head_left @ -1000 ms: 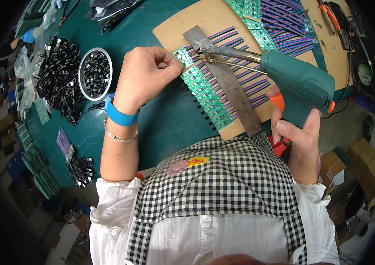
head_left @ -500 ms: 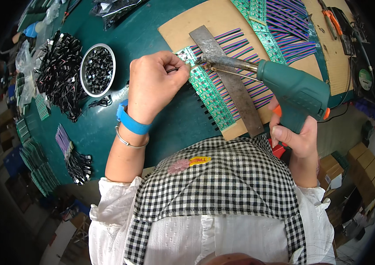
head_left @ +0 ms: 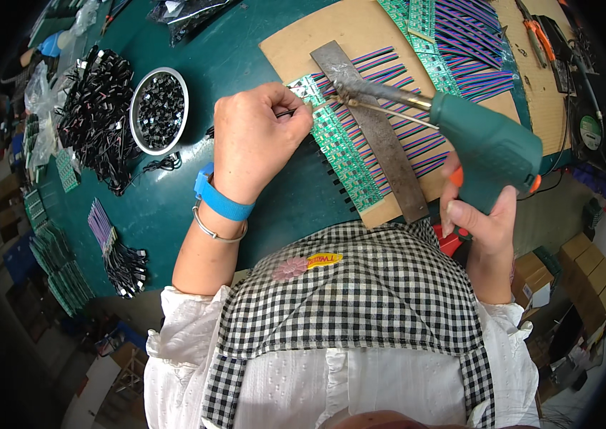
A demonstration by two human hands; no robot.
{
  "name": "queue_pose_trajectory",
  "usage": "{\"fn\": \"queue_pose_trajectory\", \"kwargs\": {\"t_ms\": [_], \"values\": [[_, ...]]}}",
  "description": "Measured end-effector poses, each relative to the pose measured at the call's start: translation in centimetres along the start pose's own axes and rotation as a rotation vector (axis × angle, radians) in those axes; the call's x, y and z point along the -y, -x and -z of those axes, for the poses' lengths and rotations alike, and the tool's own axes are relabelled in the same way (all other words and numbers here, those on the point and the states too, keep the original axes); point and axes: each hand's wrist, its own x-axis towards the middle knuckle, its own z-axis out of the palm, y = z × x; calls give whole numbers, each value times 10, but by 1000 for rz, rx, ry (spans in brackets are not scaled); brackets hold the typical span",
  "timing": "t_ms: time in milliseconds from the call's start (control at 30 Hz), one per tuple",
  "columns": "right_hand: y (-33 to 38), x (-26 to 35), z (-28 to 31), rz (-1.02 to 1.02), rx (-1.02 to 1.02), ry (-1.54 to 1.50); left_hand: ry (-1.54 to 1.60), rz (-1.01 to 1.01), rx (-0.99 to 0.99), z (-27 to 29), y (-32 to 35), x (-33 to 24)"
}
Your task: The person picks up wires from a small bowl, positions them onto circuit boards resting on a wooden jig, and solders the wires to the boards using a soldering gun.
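Observation:
My left hand (head_left: 254, 139) is closed in a pinch on a thin black wire (head_left: 285, 113), at the upper left edge of a strip of green circuit boards (head_left: 344, 156). My right hand (head_left: 485, 222) grips the handle of a green soldering gun (head_left: 492, 136), its fingers by the orange trigger. The gun's metal tip hovers over or touches a flat metal bar (head_left: 381, 139); which of these I cannot tell. That bar lies across striped multicoloured wires (head_left: 424, 149) running rightward from the boards. Beneath them is a brown cardboard sheet (head_left: 303, 44).
On the green table (head_left: 274, 214), a metal bowl (head_left: 186, 107) of small black parts stands left, beside a heap of black cables (head_left: 96, 114). A wired bundle (head_left: 121, 254) lies nearer me. More wired boards (head_left: 439, 71) and orange-handled pliers (head_left: 540, 39) lie at far right.
The soldering gun's tip has moved right, from the boards' edge to over the metal bar. My left hand has shifted slightly right, still pinching the wire.

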Motion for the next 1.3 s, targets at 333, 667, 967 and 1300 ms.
{"fn": "queue_pose_trajectory", "kwargs": {"t_ms": [333, 667, 967, 1300], "values": [[-9, 11, 3, 3, -31, -45, -56, -54, -11, 8, -7, 0], [-2, 5, 7, 114, -38, -148, 111, -99, 8, 26, 24, 8], [-5, 15, 0, 159, 28, -210, -369, 95, -560, 89, 81, 93], [-16, 27, -16, 167, 48, -89, -157, 309, -442, 95, 109, 129]]}}
